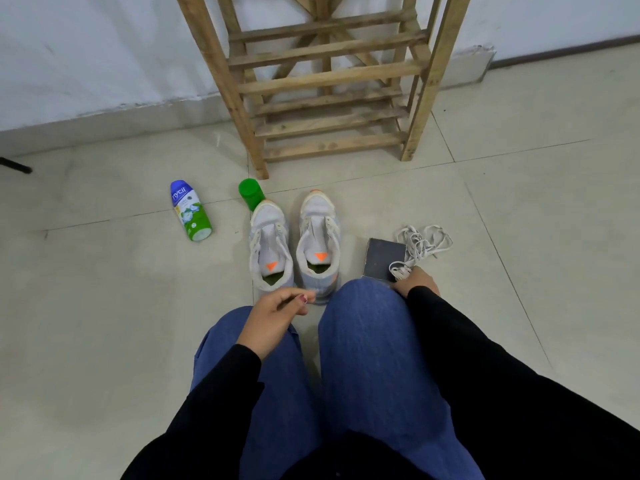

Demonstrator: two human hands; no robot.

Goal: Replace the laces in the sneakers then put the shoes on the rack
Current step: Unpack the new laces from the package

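Note:
Two white sneakers with orange tongue tabs stand side by side on the tiled floor, toes pointing away from me: the left sneaker and the right sneaker. Neither shows laces through its eyelets. A bundle of white laces lies to the right, partly over a dark box. My right hand pinches the near end of the laces beside my right knee. My left hand hovers above my left knee with loosely curled fingers and holds nothing. The wooden rack stands against the wall beyond the sneakers.
A powder bottle with a blue top lies on its side at the left. A green-capped container stands just beyond the left sneaker's toe. My knees in blue trousers fill the foreground. A dark rod pokes in at the far left.

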